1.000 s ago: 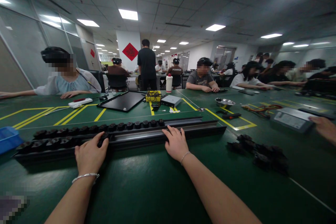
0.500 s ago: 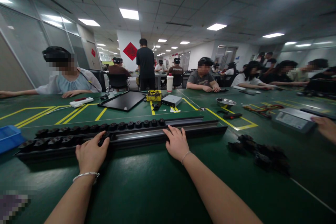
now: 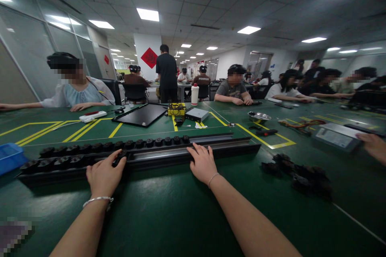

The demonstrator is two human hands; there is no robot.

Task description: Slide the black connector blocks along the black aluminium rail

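A long black rail [image 3: 229, 147] lies across the green table [image 3: 169, 209] in front of me. Several black round parts [image 3: 90, 147] sit in two rows along its left half. My left hand [image 3: 104, 174] is at the right end of the near row, with thumb and fingers closed on a black round part [image 3: 120, 155]. My right hand [image 3: 202, 163] lies on the bare middle of the rail, its fingers stretched flat and spread, holding nothing.
A pile of loose black parts [image 3: 298, 174] lies to the right. A blue bin [image 3: 9, 156] stands at the left edge. Behind the rail are a black panel [image 3: 141, 114], a yellow box [image 3: 176, 109] and a metal bowl [image 3: 258, 117]. Another person's hand [image 3: 374, 146] rests by a grey device [image 3: 333, 135].
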